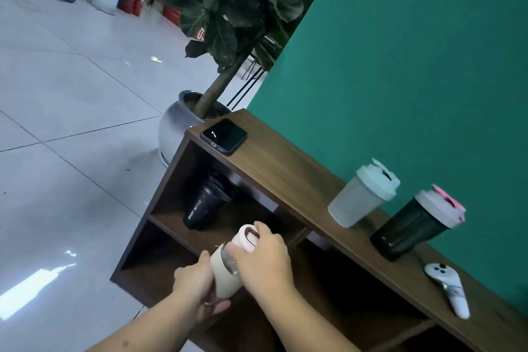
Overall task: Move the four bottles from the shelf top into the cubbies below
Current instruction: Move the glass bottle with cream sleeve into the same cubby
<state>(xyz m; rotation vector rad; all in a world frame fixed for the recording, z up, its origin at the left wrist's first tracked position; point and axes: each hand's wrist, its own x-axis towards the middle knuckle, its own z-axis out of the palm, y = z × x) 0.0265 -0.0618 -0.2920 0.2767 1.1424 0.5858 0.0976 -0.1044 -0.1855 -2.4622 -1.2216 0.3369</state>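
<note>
I hold a cream bottle with a pink lid (225, 271) in both hands in front of the lower left cubby. My left hand (197, 286) grips its base and my right hand (263, 257) wraps its upper part near the lid. A black sport bottle (204, 203) stands in the upper left cubby. On the wooden shelf top (285, 168) stand a frosted bottle with a pale green lid (360, 194) and a dark green bottle with a white and pink lid (414, 226).
A black phone (224, 135) lies at the left end of the shelf top. A white handheld controller (448, 288) lies at the right end. A potted plant in a grey pot (174, 128) stands beside the shelf, against the green wall (414, 66).
</note>
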